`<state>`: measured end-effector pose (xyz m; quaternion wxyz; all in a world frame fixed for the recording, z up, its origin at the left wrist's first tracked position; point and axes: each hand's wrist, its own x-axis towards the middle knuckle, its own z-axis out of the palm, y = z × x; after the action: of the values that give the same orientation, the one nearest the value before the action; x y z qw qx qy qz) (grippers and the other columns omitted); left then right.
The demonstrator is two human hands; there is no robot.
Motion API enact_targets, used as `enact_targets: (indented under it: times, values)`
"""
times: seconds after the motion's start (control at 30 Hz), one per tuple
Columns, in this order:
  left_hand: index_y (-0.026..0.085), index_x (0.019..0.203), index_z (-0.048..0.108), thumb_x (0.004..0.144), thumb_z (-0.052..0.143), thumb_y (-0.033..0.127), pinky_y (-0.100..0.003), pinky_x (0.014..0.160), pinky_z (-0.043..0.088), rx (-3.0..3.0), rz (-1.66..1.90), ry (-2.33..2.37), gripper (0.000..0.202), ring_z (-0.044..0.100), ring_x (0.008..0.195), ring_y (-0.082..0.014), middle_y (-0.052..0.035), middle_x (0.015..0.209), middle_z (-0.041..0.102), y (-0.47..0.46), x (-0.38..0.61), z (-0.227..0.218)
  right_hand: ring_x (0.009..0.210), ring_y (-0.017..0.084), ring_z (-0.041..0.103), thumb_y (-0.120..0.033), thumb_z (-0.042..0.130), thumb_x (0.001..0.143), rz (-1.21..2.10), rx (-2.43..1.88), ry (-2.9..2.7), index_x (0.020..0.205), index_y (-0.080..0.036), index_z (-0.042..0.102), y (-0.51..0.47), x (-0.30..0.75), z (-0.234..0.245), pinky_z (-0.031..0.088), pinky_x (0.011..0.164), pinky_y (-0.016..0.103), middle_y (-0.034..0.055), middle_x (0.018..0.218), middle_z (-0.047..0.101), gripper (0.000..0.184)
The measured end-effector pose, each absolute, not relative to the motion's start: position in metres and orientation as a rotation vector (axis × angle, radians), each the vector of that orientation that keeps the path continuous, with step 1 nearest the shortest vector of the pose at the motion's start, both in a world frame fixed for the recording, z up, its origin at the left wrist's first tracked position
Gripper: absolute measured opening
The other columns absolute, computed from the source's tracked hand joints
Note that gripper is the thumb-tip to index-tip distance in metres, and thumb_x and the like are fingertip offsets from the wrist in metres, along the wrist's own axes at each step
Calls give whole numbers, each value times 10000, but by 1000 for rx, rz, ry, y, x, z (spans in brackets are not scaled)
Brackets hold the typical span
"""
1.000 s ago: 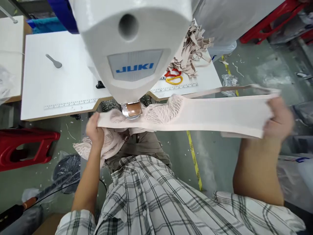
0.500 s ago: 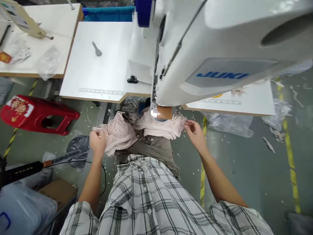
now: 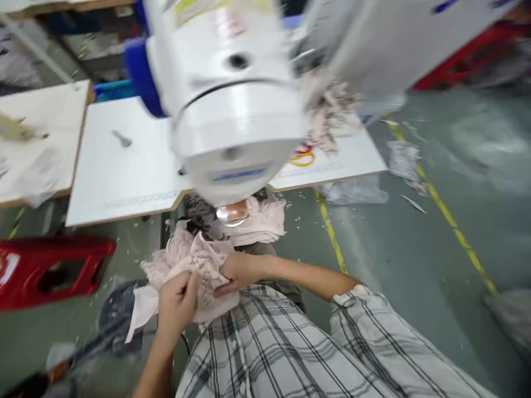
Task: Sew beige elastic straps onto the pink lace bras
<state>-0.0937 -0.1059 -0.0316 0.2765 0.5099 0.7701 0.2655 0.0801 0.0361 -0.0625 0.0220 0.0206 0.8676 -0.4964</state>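
Pale pink lace bras lie bunched near my lap, below the white sewing machine (image 3: pixel 244 127). My left hand (image 3: pixel 178 301) is closed on the near edge of a lace bra (image 3: pixel 207 284), fingers curled into the fabric. Across from it, my right hand (image 3: pixel 240 270) grips the same bra, its thumb in front and its fingers partly hidden by the cloth. A pale flap of fabric (image 3: pixel 145 307) hangs out to the left of my left hand. More folded pink fabric (image 3: pixel 265 221) rests under the machine's needle area, touched by neither hand.
Yellow-handled scissors (image 3: pixel 305 159) and pink scraps (image 3: pixel 332 119) lie on the right tabletop. A grey tool (image 3: pixel 122 139) lies on the left white tabletop (image 3: pixel 103 177). A red stool (image 3: pixel 53 271) stands at left. Plastic bags (image 3: pixel 352 190) lie on the floor at right.
My right hand has left the right-hand fabric and come over to the left, onto the bra by my left hand. That bra is lifted and bunched closer to me. The view has shifted.
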Motion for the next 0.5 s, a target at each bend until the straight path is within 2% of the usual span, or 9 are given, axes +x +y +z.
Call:
enact_targets:
  times: [0.07,0.1,0.13,0.23,0.33,0.4,0.5]
  values:
    - [221,758,586,847,605,467,-282,681,415,1198,971,1852,263,560,757,-185,-17,758,614,-64,-77,-35,540,102,439,-556,499,953,-1524,131,2724,668,-147,631,47,109,-27,368,565,253,-5,581,571,516]
    - [218,808,612,794,667,478,-291,701,437,1077,985,1690,266,579,815,-201,-33,825,643,-43,-64,-39,560,93,455,-510,496,970,-1579,185,2730,712,-147,638,52,127,-8,372,575,238,-10,617,586,468]
    - [209,797,618,751,709,492,-295,684,449,948,928,1504,300,584,806,-208,-43,822,648,-24,-49,-44,589,86,480,-471,498,979,-1647,239,2714,758,-149,641,56,146,11,382,592,221,-13,660,602,417]
    - [191,673,562,711,724,582,-276,558,417,745,803,1223,425,508,598,-160,-14,640,562,10,-7,-58,634,79,521,-432,516,978,-1802,256,2536,784,-159,619,70,198,47,399,606,193,-26,696,604,350]
    - [193,714,552,741,687,627,-254,547,397,742,836,1206,455,444,543,-121,21,618,515,15,10,-65,609,85,522,-452,535,962,-1722,141,2382,784,-174,636,102,227,45,395,590,201,-34,680,615,345]
    - [197,765,571,767,687,610,-252,614,420,749,880,1226,429,493,619,-132,16,684,548,11,10,-64,644,108,546,-470,564,936,-1487,533,2556,837,-183,670,143,232,29,393,614,223,-11,744,663,321]
    - [208,801,582,822,649,602,-259,724,433,856,939,1365,400,545,776,-169,0,778,576,3,7,-61,830,184,595,-458,540,940,-823,1860,2731,991,-152,660,232,223,4,405,691,271,90,975,700,332]
